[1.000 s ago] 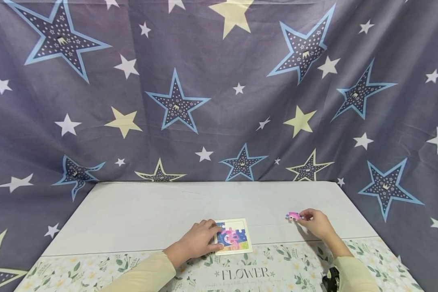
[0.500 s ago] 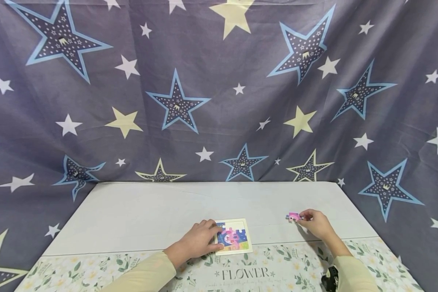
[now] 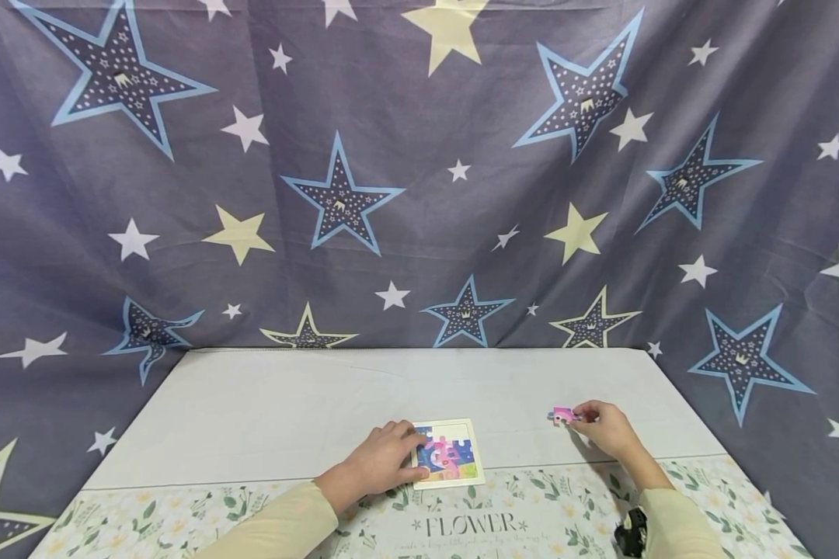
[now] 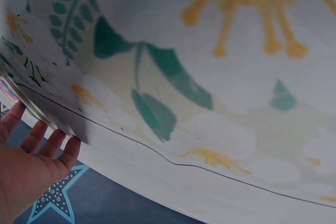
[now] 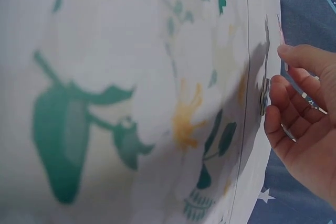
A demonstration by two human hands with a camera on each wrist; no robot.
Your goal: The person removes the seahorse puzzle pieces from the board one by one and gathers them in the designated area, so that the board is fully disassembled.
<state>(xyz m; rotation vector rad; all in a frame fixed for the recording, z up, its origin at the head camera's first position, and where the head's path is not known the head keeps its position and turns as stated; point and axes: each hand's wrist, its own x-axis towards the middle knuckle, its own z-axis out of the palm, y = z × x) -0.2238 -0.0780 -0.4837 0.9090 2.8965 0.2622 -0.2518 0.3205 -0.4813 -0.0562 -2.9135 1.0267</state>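
A small jigsaw puzzle tray (image 3: 478,460) with a pale rim lies mid-table, partly filled with pink, blue and green pieces; its upper right shows bare white. My left hand (image 3: 383,458) holds the tray by its left side, thumb and a finger over the rim. In the left wrist view, fingertips (image 4: 71,148) touch the tray's edge. To the right, my right hand (image 3: 607,429) pinches a pink puzzle piece (image 3: 563,414) just above the table. In the right wrist view, that piece shows nearly edge-on, and another thin puzzle piece (image 5: 264,96) is close to the lower fingers.
Under the hands is a white table (image 3: 308,404), its front part covered with a floral mat (image 3: 489,536) lettered FLOWER. A dark curtain (image 3: 419,202) with stars hangs behind and at both sides. A black device (image 3: 631,532) is at the right wrist.
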